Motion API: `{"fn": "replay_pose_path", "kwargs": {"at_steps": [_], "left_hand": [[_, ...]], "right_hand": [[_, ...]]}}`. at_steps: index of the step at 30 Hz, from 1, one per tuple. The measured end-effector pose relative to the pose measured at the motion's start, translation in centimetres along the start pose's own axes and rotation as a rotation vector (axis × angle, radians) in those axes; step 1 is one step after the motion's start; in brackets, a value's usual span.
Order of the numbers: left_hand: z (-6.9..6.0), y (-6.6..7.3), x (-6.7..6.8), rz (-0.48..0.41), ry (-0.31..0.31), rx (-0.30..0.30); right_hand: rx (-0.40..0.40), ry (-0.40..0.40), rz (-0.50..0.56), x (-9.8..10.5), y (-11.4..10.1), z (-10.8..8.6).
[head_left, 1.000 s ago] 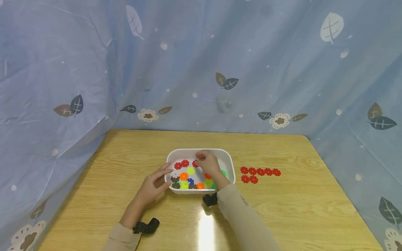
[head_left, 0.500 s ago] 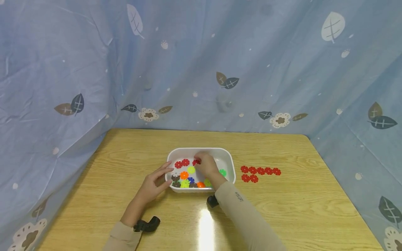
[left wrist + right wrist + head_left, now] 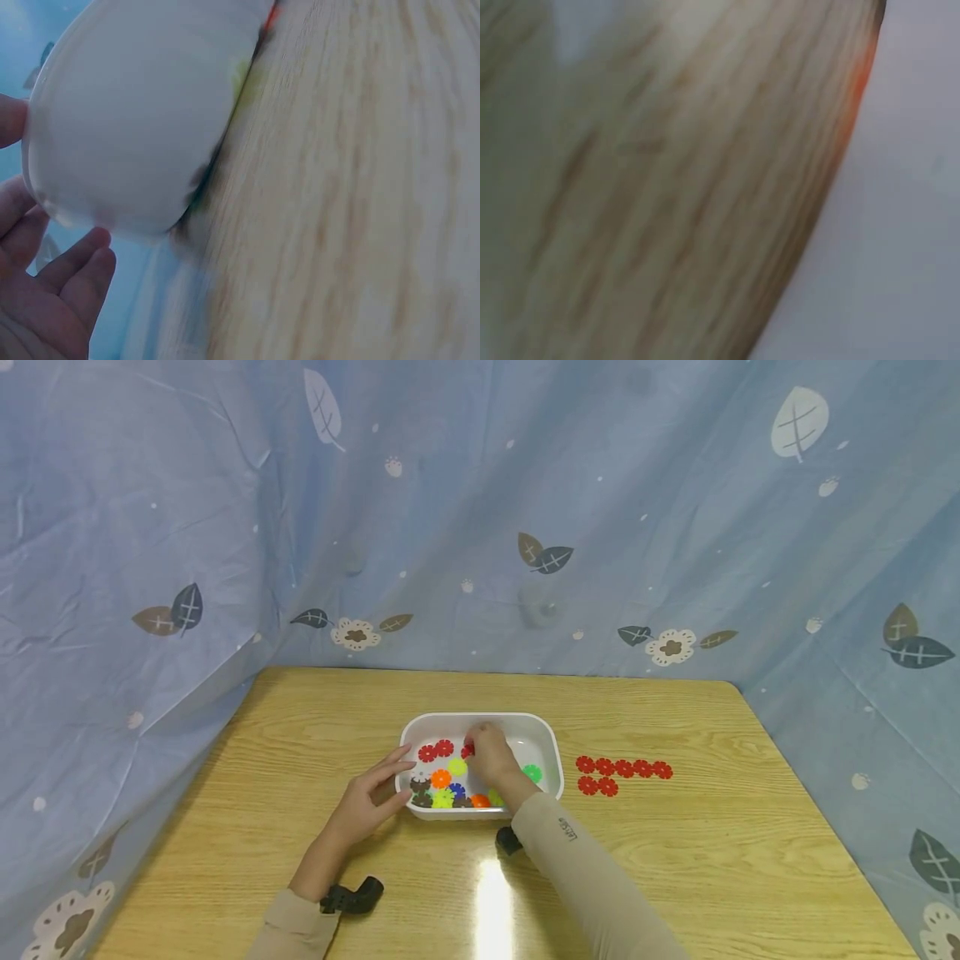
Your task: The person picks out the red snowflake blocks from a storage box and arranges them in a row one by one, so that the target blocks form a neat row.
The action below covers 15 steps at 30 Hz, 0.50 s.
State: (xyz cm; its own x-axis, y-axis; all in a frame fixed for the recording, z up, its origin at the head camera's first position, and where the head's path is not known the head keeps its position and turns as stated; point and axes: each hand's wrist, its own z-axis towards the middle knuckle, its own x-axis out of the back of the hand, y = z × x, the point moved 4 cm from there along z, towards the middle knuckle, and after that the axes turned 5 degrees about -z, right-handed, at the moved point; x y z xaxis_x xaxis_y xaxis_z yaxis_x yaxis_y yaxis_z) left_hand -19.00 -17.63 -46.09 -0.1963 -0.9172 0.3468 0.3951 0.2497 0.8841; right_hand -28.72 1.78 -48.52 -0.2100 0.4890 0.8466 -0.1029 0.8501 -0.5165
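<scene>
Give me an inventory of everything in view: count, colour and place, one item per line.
Wood-grain table: one, light brown, under the tub.
Patterned fabric curtain: one, blue with leaf and flower prints, behind and beside the table.
Rounded rectangular tub: one, white, on the table.
Flat notched discs outside the tub: seven, red, on the table right of it, in rows of five and two.
Red notched discs in the tub: three visible, two at far left, one at the right hand's fingers.
Other notched discs in the tub: several, overlapping; orange, yellow-green, blue, green, dark.
Wrist devices: two, black, one per wrist.
Sleeves: two, beige, on the forearms.
Left hand: one, bare, at the tub's left end.
Right hand: one, bare, inside the tub.
</scene>
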Motion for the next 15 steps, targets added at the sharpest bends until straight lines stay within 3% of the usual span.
{"fn": "replay_pose_path", "kwargs": {"at_steps": [6, 15], "left_hand": [[0.07, -0.05, 0.14, 0.015, 0.000, -0.013], [0.02, 0.13, 0.04, 0.034, 0.010, -0.035]], "right_hand": [[0.008, -0.037, -0.041, -0.17, -0.18, 0.05], [-0.023, 0.010, 0.105, 0.33, 0.66, 0.03]]}}
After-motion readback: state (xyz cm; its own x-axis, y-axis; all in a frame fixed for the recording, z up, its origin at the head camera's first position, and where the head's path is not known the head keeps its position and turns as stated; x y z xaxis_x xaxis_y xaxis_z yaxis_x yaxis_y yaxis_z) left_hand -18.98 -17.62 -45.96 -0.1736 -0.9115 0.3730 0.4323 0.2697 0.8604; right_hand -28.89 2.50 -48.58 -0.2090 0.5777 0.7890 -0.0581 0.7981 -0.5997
